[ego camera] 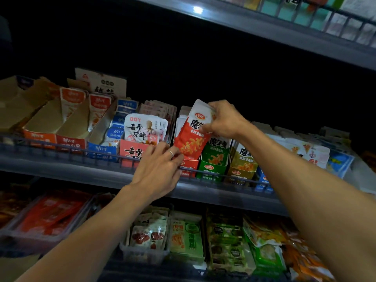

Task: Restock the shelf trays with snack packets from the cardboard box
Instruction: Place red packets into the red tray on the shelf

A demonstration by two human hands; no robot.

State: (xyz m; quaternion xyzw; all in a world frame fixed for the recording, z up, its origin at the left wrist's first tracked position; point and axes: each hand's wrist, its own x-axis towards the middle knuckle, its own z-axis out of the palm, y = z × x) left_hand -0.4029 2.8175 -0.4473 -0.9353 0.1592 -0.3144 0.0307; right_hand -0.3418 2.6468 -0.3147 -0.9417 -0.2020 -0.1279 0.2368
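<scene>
My right hand (223, 119) grips the top of a red and white snack packet (190, 135), held upright and slightly tilted over the red display tray (188, 165) on the middle shelf. My left hand (160, 169), with a ring on one finger, reaches to the packet's lower edge, fingertips touching it at the tray's front. More white packets stand behind it in the same tray. The cardboard box is not in view.
Beside the red tray stand a green tray (212, 163) and an olive tray (242, 165) of similar packets. To the left sit a pink tray (132, 153), a blue one (101, 149) and orange ones (55, 139). A wire rail (81, 151) runs along the shelf front. Lower shelf bins hold more snacks.
</scene>
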